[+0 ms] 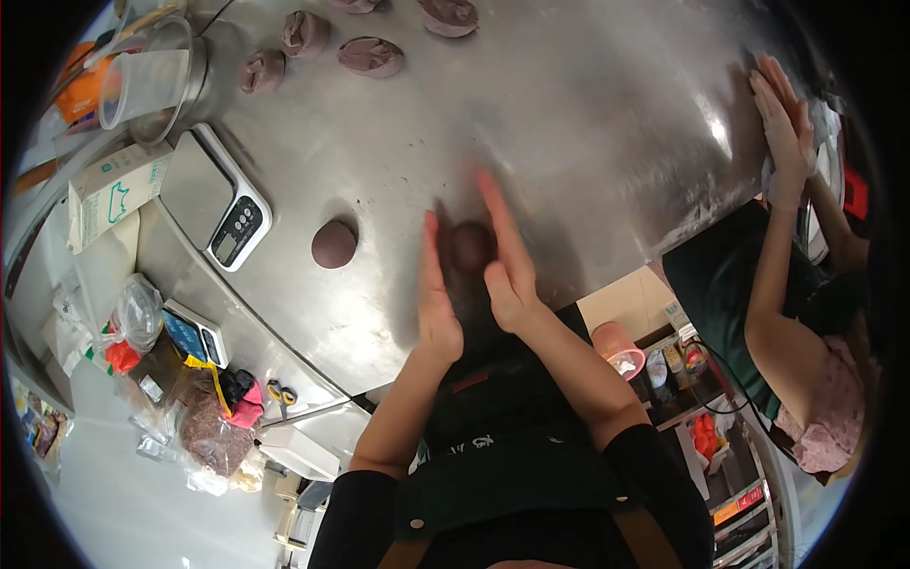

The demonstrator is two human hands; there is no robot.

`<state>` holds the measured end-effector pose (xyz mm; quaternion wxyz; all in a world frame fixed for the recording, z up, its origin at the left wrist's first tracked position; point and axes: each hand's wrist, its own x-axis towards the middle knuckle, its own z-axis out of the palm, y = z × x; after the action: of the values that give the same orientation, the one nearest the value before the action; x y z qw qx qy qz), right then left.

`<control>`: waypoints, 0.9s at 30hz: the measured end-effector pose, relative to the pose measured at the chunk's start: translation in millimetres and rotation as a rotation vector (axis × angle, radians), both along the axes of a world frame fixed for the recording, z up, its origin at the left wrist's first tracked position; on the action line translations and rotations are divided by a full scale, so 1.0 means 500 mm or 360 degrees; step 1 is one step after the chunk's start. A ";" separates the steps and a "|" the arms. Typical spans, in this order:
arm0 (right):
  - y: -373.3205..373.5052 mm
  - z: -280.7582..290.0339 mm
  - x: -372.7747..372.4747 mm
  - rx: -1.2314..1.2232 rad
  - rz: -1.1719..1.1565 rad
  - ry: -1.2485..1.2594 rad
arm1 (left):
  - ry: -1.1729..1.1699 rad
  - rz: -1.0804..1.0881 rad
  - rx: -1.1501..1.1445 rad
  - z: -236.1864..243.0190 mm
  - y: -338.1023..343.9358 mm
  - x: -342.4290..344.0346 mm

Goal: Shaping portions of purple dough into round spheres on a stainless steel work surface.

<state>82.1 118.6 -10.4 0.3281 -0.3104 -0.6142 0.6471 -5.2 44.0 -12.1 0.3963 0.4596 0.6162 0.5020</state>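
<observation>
A smooth brown dough ball (471, 248) sits on the metal table between my two hands. My left hand (440, 299) stands on edge to its left, fingers stretched out straight, with a small gap to the ball. On the other side, my right hand (510, 266) is also on edge, fingers extended and slightly blurred, its palm close against the ball; whether it touches I cannot tell. A second brown dough ball (334, 245) rests farther left. At the far side lie several rough dough pieces, among them one oval lump (371, 57) and a smaller one (306, 34).
A white kitchen scale (248, 228) stands at the left near a carton (118, 190) and a clear plastic tub (142, 90). Lower left are plastic bags, a second scale (196, 332) and scissors (282, 394). At the right, a co-worker's hands (785, 119) are over the table edge.
</observation>
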 end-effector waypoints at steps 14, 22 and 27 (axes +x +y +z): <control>-0.028 -0.007 -0.001 0.0184 -0.0121 -0.0070 | -0.0481 0.0226 -0.0160 0.054 -0.005 0.027; -0.007 -0.011 -0.035 0.0257 -0.0039 -0.0011 | -0.0803 0.0503 -0.0162 0.045 -0.006 0.029; -0.019 -0.011 -0.012 0.0149 -0.0127 -0.0013 | -0.1089 0.0911 -0.0222 0.080 0.040 0.005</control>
<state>76.2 108.9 -15.8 0.3654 -0.3214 -0.6323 0.6029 -2.8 64.0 28.0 0.4523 0.0506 0.5844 0.6718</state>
